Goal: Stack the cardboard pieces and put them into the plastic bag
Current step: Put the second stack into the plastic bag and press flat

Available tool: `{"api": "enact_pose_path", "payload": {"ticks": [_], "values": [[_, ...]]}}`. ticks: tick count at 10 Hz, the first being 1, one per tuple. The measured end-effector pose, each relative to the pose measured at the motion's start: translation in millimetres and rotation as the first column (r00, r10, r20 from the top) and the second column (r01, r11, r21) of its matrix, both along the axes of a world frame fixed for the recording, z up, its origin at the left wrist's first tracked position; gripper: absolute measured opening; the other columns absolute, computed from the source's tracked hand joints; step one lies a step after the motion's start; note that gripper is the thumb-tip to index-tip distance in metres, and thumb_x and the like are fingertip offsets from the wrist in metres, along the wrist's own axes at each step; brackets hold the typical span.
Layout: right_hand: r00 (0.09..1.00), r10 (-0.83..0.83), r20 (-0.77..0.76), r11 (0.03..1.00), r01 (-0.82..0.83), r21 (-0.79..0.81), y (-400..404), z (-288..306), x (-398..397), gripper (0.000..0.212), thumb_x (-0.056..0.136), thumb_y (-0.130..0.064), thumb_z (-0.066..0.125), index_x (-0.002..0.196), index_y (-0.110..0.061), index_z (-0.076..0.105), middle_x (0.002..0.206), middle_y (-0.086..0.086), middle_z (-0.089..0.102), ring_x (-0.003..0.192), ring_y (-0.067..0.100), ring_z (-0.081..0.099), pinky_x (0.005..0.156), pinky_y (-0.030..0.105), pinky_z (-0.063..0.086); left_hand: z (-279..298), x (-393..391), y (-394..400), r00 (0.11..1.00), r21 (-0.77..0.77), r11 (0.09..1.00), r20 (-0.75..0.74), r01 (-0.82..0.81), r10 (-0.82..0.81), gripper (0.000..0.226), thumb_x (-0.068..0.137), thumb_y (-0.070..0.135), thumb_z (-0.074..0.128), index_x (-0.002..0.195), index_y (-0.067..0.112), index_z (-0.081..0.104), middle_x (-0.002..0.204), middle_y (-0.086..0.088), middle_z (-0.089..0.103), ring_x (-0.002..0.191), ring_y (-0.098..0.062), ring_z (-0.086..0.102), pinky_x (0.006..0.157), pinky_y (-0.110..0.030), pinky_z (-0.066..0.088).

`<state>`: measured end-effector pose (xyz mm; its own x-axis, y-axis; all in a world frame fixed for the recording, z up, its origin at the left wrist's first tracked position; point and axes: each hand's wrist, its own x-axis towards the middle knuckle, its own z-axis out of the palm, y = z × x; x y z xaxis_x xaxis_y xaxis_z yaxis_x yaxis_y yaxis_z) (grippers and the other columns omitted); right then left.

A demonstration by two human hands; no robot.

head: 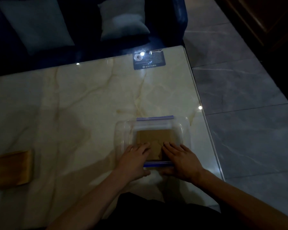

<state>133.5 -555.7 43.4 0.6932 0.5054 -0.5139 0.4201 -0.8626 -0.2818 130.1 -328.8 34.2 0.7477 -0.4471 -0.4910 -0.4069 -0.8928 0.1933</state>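
Observation:
A brown stack of cardboard pieces (pixel 154 138) lies inside a clear plastic bag (pixel 154 126) with blue zip strips, flat on the marble table at the near right. One blue strip runs along the bag's far edge and another along its near edge. My left hand (pixel 134 161) rests on the bag's near left part, fingers on top of the cardboard and thumb under the near zip edge. My right hand (pixel 181 161) grips the near right part the same way. A clear plastic container (pixel 184 128) appears to sit under the bag.
A wooden block (pixel 12 168) lies at the table's left edge. A dark printed card (pixel 149 60) sits at the far right of the table (pixel 73 105). The table's right edge drops to grey floor tiles. A dark sofa with cushions stands behind.

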Motion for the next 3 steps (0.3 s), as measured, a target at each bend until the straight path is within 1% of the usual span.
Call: {"api": "enact_pose_path", "payload": {"ticks": [1, 2, 3], "values": [[0.999, -0.042, 0.018, 0.999, 0.042, 0.025, 0.6, 1.8, -0.5, 0.097, 0.081, -0.082, 0.026, 0.156, -0.021, 0.017, 0.165, -0.001, 0.010, 0.150, 0.018, 0.012, 0.120, 0.038, 0.015, 3.1, 0.6, -2.0, 1.000, -0.020, 1.000, 0.020, -0.023, 0.023, 0.086, 0.072, 0.068, 0.052, 0.145, 0.025, 0.034, 0.160, 0.005, 0.020, 0.142, -0.020, 0.028, 0.116, -0.042, 0.017], [0.994, -0.099, 0.047, 0.993, 0.096, 0.068, 3.6, 3.3, -4.2, 0.085, 0.087, -0.077, 0.020, 0.153, -0.025, 0.028, 0.163, -0.004, 0.019, 0.149, 0.016, 0.019, 0.118, 0.036, 0.022, 8.3, 1.7, -0.3, 0.999, -0.024, 0.999, 0.015, -0.034, 0.034, 0.084, 0.076, 0.073, 0.043, 0.144, 0.024, 0.036, 0.159, 0.006, 0.022, 0.142, -0.018, 0.029, 0.115, -0.041, 0.018], [0.989, -0.127, 0.072, 0.986, 0.118, 0.118, 5.4, 5.6, -7.2, 0.074, 0.091, -0.072, 0.025, 0.149, -0.027, 0.037, 0.161, -0.004, 0.025, 0.148, 0.016, 0.022, 0.116, 0.035, 0.026, 13.0, 1.7, 3.7, 0.999, -0.052, 0.997, 0.005, -0.054, 0.054, 0.084, 0.078, 0.072, 0.041, 0.146, 0.023, 0.034, 0.158, 0.005, 0.026, 0.141, -0.018, 0.030, 0.115, -0.039, 0.017]]}}
